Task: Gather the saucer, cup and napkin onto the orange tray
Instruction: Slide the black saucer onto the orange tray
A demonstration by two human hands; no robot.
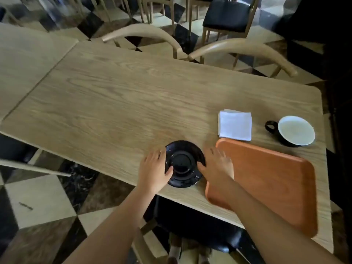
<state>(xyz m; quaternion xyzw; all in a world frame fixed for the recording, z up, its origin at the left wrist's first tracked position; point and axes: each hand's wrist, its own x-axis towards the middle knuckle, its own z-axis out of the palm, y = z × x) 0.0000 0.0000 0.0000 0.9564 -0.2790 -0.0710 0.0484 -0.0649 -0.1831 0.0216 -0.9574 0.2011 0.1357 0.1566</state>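
A black saucer (183, 162) lies near the table's front edge. My left hand (154, 169) holds its left rim with the thumb on top, and my right hand (216, 164) holds its right rim the same way. Just right of the saucer lies the orange tray (270, 183), bare, with my right forearm crossing its near left corner. A folded white napkin (235, 124) rests on the table at the tray's far edge. Further right stands a black cup (295, 130) with a white inside, its handle pointing left.
The wooden table (133, 103) ends close behind the cup on the right. A second table (24, 60) adjoins at the left. Curved wooden chair backs (144, 30) stand along the far side, and a dark seat (190, 221) is under the near edge.
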